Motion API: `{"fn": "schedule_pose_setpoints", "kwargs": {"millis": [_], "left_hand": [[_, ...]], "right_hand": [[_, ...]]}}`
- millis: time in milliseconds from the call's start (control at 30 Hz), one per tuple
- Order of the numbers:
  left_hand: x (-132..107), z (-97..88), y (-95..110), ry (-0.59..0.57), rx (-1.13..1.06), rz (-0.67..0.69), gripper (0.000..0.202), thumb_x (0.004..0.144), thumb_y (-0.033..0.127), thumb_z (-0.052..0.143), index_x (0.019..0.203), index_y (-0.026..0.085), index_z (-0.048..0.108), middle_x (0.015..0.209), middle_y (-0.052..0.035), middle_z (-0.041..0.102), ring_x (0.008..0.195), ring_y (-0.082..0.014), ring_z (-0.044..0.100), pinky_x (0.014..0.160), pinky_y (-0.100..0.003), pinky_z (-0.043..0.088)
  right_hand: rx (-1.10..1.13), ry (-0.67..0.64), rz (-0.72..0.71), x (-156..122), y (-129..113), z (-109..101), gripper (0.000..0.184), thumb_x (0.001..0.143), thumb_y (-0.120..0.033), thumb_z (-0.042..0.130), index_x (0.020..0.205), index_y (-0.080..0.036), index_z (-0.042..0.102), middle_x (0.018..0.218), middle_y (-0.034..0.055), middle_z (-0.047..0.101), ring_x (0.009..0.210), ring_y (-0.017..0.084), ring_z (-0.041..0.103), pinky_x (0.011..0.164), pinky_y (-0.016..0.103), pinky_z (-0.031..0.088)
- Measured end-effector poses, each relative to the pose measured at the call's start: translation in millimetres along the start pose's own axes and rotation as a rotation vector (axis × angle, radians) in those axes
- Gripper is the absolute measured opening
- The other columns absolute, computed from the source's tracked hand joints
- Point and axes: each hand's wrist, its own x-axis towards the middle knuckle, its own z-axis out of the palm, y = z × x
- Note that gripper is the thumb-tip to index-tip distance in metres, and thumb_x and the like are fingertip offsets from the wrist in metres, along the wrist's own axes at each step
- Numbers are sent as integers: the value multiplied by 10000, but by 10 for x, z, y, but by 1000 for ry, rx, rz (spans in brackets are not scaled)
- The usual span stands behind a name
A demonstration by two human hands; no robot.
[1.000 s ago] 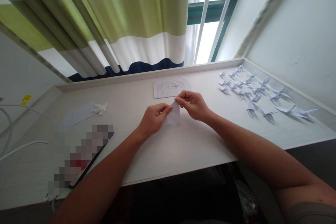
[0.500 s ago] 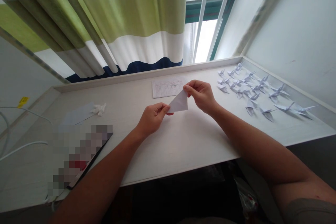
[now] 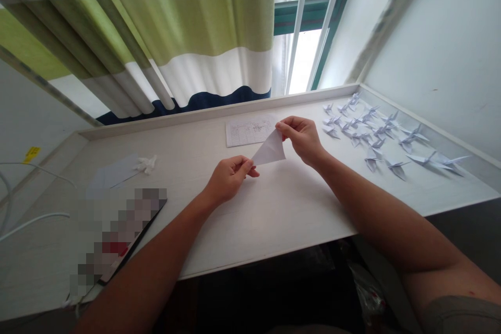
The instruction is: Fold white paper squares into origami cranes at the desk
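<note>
A white sheet of paper folded into a triangle is held up above the table, stretched between both hands. My left hand pinches its lower left corner between thumb and forefinger. At the upper corner, my right hand grips it with thumb and fingertips. The triangle's lower right corner hangs free. Just behind it lies a printed sheet or booklet with a table of handwriting on it, partly hidden by the right hand.
Several folded paper cranes stand on the white table at the right. On the left are loose white paper, a crumpled white piece, a dark-edged blurred object and white cables. A raised rim runs along the back.
The paper triangle has tilted, its free corner swinging right and slightly up. Both hands keep their pinch, with the left fingers loosened a little beneath the corner.
</note>
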Motion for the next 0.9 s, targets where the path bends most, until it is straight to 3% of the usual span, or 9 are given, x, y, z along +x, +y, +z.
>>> {"fn": "schedule_pose_setpoints", "kwargs": {"millis": [167,267,433,533,600,700,900], "left_hand": [[16,1,-18,-14,-91,5,348,994,498,608,909,183,728,882,-96,835,848,-241,799,769,-361,594],[30,4,-23,-29,-128,-20,346,992,486,604,901,177,731,875,-105,832,839,-247,806,749,-359,595],[23,7,-16,-26,-150,-48,317,1000,382,535,912,156,740,901,-122,827,804,-239,803,694,-346,594],[9,-4,-17,14,-98,22,227,934,297,615,1063,152,733,987,-116,828,860,-235,806,717,-339,613],[8,-9,-30,72,-39,85,352,884,277,703,1218,164,703,1045,-109,823,930,-245,806,715,-327,623],[22,-10,-67,150,30,134,484,877,338,778,1329,189,693,1086,-108,816,989,-253,801,705,-315,640],[43,-32,-148,201,31,223,395,966,451,726,1241,173,780,1050,-115,840,916,-243,814,711,-333,677]], "right_hand": [[-34,-67,105,10,37,-25,383,820,-541,842,729,-185,735,605,-10,610,565,113,529,555,263,464],[-62,-79,96,5,30,-26,438,827,-565,831,656,-185,695,575,-9,589,544,108,513,540,261,436],[-123,12,35,-11,-16,-11,417,871,-411,782,552,-190,632,495,-14,546,495,98,456,515,258,385],[-139,99,55,-17,-50,-5,402,861,-316,752,510,-193,600,454,-21,515,459,91,418,481,252,348],[-145,128,74,-19,-66,1,395,853,-283,741,498,-195,591,437,-23,503,447,92,406,465,249,335],[-142,122,78,-23,-76,14,395,858,-271,727,496,-195,590,431,-21,503,444,94,409,462,247,341],[-136,93,79,-32,-46,23,413,871,-299,734,498,-192,594,433,-23,509,436,85,417,465,240,360]]}}
